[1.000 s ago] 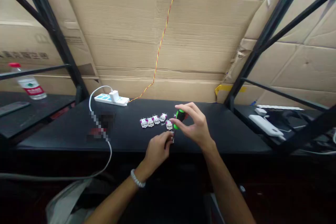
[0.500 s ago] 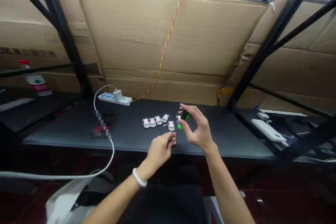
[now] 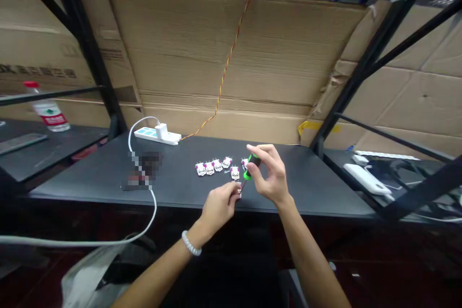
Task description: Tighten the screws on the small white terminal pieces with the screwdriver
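My right hand [image 3: 269, 177] pinches the black and green handle of a small screwdriver [image 3: 250, 167], its tip pointing down at a small white part [image 3: 238, 191]. My left hand [image 3: 218, 207], with a bead bracelet on the wrist, is closed around that part at the front edge of the black table [image 3: 180, 185]. Just beyond the hands lies a row of several small white and pink parts [image 3: 212, 166].
A white power strip [image 3: 157, 135] with a charger and white cable [image 3: 144, 221] lies at the back left. A red-yellow wire [image 3: 227, 62] hangs down the cardboard wall. A water bottle [image 3: 46, 108] stands far left. White devices [image 3: 363, 179] lie right, between black frame bars.
My right hand's fingers have closed more tightly round the screwdriver handle. The left hand stays on the small part. The view shifted slightly.
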`<action>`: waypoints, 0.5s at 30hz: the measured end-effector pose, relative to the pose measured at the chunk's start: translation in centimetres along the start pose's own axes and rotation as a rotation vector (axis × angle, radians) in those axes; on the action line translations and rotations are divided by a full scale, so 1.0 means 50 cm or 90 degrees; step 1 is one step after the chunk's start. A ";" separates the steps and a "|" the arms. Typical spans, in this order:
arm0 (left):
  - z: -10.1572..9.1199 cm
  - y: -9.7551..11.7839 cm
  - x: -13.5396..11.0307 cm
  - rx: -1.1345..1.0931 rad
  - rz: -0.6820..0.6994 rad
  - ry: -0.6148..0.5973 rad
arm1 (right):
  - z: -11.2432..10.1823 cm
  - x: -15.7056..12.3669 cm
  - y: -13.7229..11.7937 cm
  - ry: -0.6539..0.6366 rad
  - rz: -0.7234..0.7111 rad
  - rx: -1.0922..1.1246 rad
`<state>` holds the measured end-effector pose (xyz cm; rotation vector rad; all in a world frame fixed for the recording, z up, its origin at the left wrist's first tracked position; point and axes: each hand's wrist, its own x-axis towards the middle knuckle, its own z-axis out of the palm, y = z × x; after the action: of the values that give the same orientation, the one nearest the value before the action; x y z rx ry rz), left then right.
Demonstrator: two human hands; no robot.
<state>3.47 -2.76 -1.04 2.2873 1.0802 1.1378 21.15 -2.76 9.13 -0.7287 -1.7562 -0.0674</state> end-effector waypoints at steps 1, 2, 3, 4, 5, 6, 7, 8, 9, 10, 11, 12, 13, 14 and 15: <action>0.001 -0.001 0.000 0.003 0.000 0.002 | -0.001 -0.002 0.001 -0.016 0.005 0.025; 0.002 -0.002 0.000 0.004 0.001 0.005 | -0.002 -0.003 0.001 -0.039 0.012 0.052; 0.002 -0.003 -0.001 0.002 0.002 0.007 | -0.002 -0.003 0.000 -0.063 0.020 0.074; 0.003 -0.004 -0.001 -0.001 0.003 0.009 | -0.003 -0.001 0.000 -0.081 0.029 0.085; 0.003 -0.004 -0.001 -0.003 0.004 0.010 | -0.003 0.002 -0.002 -0.087 0.036 0.082; 0.003 -0.005 -0.001 -0.004 0.003 0.010 | -0.002 0.006 -0.003 -0.080 0.039 0.066; 0.003 -0.005 -0.001 -0.007 0.003 0.008 | -0.001 0.009 -0.004 -0.066 0.035 0.041; 0.003 -0.005 0.000 -0.010 0.001 0.007 | 0.000 0.012 -0.005 -0.048 0.026 0.014; 0.003 -0.004 0.000 -0.012 0.000 0.006 | 0.001 0.014 -0.006 -0.032 0.016 -0.010; 0.003 -0.004 0.000 -0.013 -0.001 0.003 | 0.002 0.015 -0.006 -0.022 0.008 -0.027; 0.002 -0.003 0.001 -0.014 -0.001 0.000 | 0.002 0.015 -0.007 -0.026 0.002 -0.035; 0.002 -0.003 0.001 -0.016 0.000 0.000 | 0.003 0.014 -0.007 -0.040 -0.001 -0.031; 0.001 -0.002 0.001 -0.016 0.002 0.001 | 0.003 0.013 -0.007 -0.057 0.003 -0.013; 0.001 -0.002 0.001 -0.015 0.005 0.003 | 0.003 0.012 -0.007 -0.074 0.014 0.015; 0.001 -0.002 0.001 -0.014 0.008 0.004 | 0.003 0.011 -0.007 -0.088 0.030 0.044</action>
<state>3.47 -2.66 -1.08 2.2780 1.0520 1.1558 20.77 -2.72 9.67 -0.7384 -1.8614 0.0772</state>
